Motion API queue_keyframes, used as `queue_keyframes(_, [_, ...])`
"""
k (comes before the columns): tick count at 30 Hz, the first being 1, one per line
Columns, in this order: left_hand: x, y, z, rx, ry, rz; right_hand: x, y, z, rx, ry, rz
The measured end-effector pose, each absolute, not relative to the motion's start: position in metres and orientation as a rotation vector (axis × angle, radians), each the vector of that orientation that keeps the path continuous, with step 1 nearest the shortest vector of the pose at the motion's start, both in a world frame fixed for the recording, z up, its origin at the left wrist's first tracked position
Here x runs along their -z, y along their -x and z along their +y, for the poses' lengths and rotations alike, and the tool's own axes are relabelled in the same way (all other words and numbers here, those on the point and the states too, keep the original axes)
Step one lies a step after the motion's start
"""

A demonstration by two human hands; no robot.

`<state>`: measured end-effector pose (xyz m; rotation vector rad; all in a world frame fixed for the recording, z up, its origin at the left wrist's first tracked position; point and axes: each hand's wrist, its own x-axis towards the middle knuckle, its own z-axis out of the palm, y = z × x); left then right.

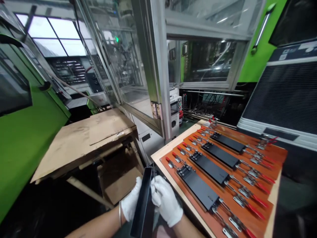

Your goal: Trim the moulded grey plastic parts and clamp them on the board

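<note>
Black channel-shaped part (144, 205), long axis running away from the wearer, far end leaning right, lies between the two gloved hands. At its left wall the left hand (131, 201) is clamped on the part, fingers beneath hidden. Just beside the right wall, the right hand (167, 200) pinches a thin rod (154, 174), fingertips together; whether the rod touches the part cannot be told. The right hand is nearer the orange board (278, 156), which lies farther right, carrying four black panels (198, 187).
</note>
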<state>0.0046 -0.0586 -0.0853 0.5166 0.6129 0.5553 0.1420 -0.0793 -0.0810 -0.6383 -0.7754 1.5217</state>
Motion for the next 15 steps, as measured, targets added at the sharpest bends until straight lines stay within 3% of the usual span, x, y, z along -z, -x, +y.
queue_keyframes(2, [0.097, -0.003, -0.058, -0.514, -0.422, 0.546, 0.081, -0.141, -0.077, -1.539, 0.660, -0.782])
queue_keyframes(10, [0.129, -0.007, -0.061, -0.919, -0.399, 0.405, 0.078, -0.134, -0.068, -1.651, 0.783, -0.879])
queue_keyframes(15, [0.134, 0.021, -0.057, -0.971, -0.203, 0.458, 0.098, -0.139, 0.010, -1.435, 1.078, -0.649])
